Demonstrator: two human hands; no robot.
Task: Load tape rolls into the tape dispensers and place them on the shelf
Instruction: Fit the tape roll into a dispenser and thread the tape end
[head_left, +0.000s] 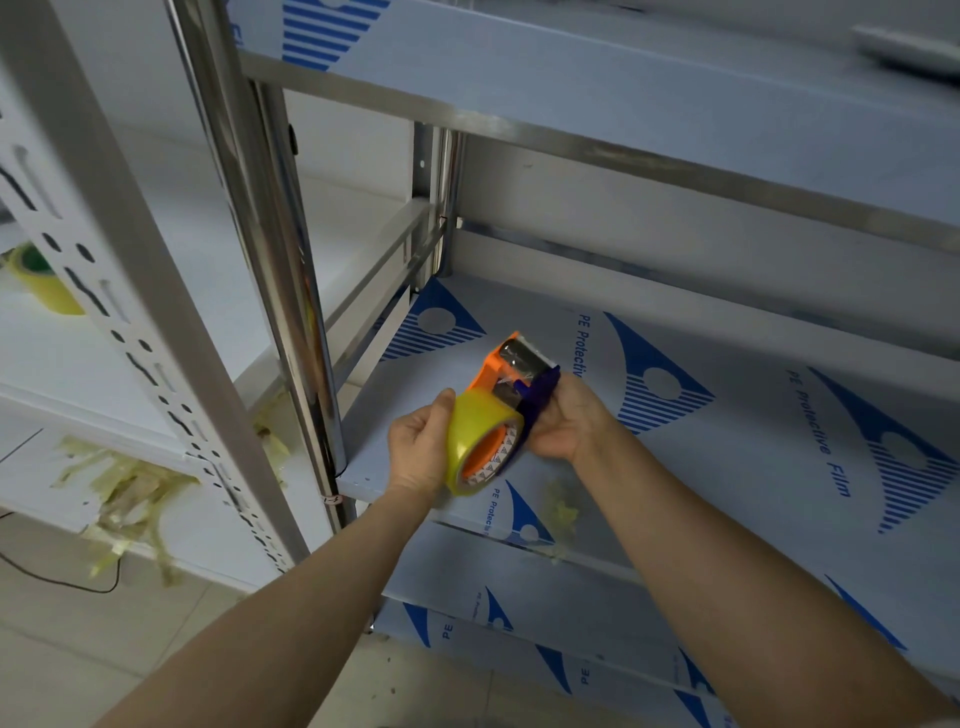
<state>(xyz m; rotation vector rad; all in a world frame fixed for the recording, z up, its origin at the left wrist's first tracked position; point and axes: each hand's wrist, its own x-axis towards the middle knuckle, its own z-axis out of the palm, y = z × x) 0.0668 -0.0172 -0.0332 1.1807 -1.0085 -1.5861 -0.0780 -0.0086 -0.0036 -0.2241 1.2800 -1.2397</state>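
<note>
Tape roll (470, 441), seated on the dispenser (519, 366), is gripped by the left hand (421, 441) with fingers curled, while the right hand (566, 426) curls round the dispenser above the shelf (753, 483), with 1 steel post (270, 234) and tape scraps (124, 483) at left.

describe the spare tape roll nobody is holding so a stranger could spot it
Start at the white perforated upright at far left. Behind it, on the white shelf, sits a yellow tape roll, partly hidden. Unlike the other roll, which the left hand grips at the orange dispenser, nobody touches it.
</note>
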